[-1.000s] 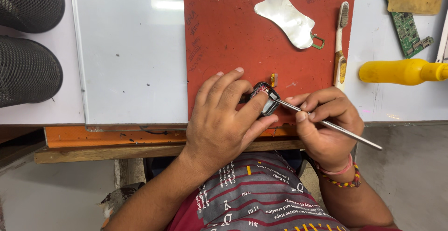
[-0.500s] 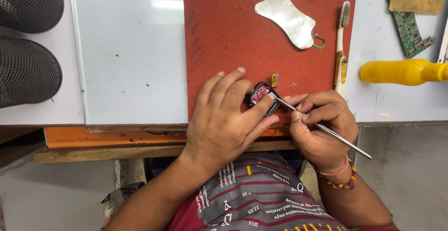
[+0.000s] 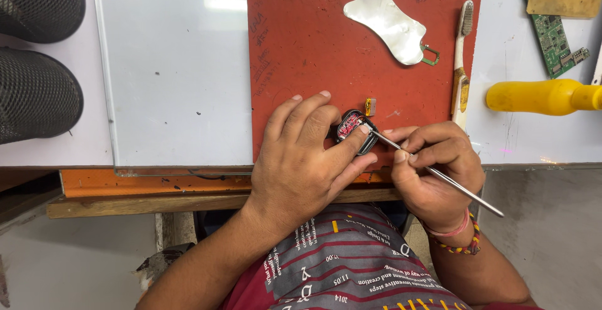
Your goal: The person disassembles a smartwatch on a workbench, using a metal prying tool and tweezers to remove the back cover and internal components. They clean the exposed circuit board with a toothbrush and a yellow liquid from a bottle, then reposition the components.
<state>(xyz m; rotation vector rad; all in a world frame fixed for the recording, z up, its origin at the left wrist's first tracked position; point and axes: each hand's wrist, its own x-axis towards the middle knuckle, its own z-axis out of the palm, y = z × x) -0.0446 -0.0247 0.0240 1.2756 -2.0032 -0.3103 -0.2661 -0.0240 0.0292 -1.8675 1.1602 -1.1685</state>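
Observation:
My left hand (image 3: 307, 159) presses down on a small black device (image 3: 353, 126) with a reddish open inside, pinning it on the red work mat (image 3: 301, 47) near the table's front edge. My right hand (image 3: 433, 172) pinches a thin metal tool (image 3: 439, 175) like a pen. Its tip touches the right side of the small device. A tiny yellowish part (image 3: 370, 106) lies on the mat just beyond the device.
On the mat lie a shiny metal pry plate (image 3: 385, 18) and a toothbrush (image 3: 462, 65). A yellow tool handle (image 3: 539, 95) and a green circuit board (image 3: 555, 37) rest at the right. Two black mesh objects (image 3: 34, 90) sit at the far left.
The thin tool's rear end has dropped and swung a little as my right hand shifted. My left hand stays pressed on the small device.

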